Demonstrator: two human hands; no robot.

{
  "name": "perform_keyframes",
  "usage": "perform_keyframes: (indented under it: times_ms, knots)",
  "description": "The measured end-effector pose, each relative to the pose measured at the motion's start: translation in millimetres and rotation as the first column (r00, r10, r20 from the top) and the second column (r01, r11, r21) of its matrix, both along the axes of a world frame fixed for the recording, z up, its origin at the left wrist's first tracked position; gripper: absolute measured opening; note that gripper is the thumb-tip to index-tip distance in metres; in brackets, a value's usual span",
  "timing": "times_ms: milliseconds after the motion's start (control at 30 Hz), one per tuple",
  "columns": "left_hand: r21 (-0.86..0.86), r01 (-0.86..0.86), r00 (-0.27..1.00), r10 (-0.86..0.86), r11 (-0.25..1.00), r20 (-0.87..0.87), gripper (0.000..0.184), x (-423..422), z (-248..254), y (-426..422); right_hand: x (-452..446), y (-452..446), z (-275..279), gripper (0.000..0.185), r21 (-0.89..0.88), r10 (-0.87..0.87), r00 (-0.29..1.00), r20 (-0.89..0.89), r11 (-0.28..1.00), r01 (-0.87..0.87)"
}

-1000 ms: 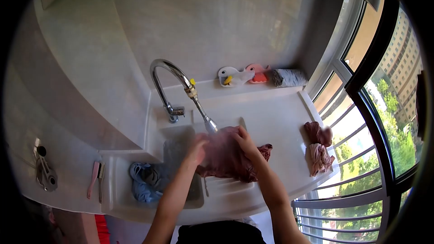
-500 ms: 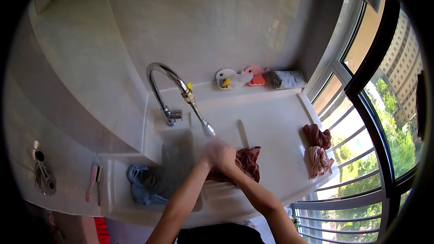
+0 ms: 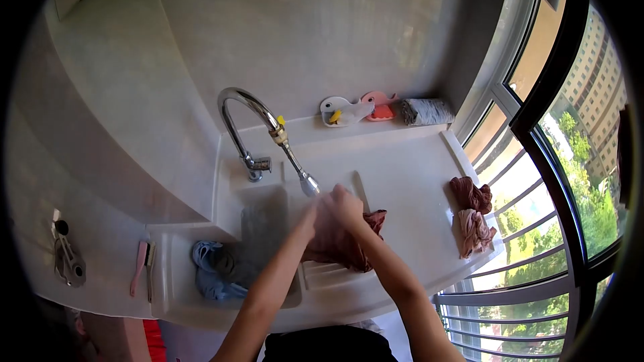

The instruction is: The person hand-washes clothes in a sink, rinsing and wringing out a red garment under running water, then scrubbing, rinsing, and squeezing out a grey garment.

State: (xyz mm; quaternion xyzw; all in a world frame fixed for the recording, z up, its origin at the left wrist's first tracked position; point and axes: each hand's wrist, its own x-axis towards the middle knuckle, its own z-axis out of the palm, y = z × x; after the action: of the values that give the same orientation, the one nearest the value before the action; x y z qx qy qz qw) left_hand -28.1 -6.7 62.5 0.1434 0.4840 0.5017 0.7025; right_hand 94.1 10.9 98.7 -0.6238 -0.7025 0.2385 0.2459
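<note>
A dark red wet cloth lies over the ribbed washboard part of the white sink, its upper part bunched up under the tap. My right hand is closed on the top of the cloth, just right of the tap's nozzle. Left of it, my left hand is blurred by spray, and its fingers cannot be made out. The curved chrome tap stands behind the basin. Blue and dark cloths lie at the basin's left side.
Two twisted cloths, one dark red and one pink, rest at the right edge. Fish-shaped soap holders and a grey roll line the back ledge. Two brushes lie at the left, and a barred window is at the right.
Half a second ago my hands were together below the nozzle; now they are slightly apart, with my right hand raised. The cloth is more spread below them than it was then.
</note>
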Motion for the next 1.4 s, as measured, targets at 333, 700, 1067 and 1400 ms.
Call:
perform_keyframes:
  times_ms: [333, 700, 1067, 1400]
  knots:
    - [-0.138, 0.897, -0.025, -0.264, 0.421, -0.964, 0.034, -47.4, 28.4, -62.1, 64.7, -38.5, -15.9, 0.061, -0.182, 0.192, 0.967, 0.169, 0.970, -0.161]
    - [0.416, 0.598, 0.052, 0.485, 0.685, -0.873, 0.009, -27.5, 36.1, -42.1, 112.3, -97.8, 22.0, 0.026, 0.099, 0.043, 0.937, 0.346, 0.992, -0.082]
    - [0.324, 0.287, 0.917, -0.160, 0.901, -0.366, 0.043, -23.8, 6.2, -23.3, 75.0, -7.4, 6.5, 0.032, 0.283, 0.231, 0.919, 0.319, 0.902, -0.325]
    - [0.101, 0.735, 0.557, -0.511, 0.671, -0.654, 0.045, -75.6, -12.7, -50.2, 68.9, 1.3, 1.9, 0.039, -0.326, 0.720, 0.589, 0.366, 0.692, -0.644]
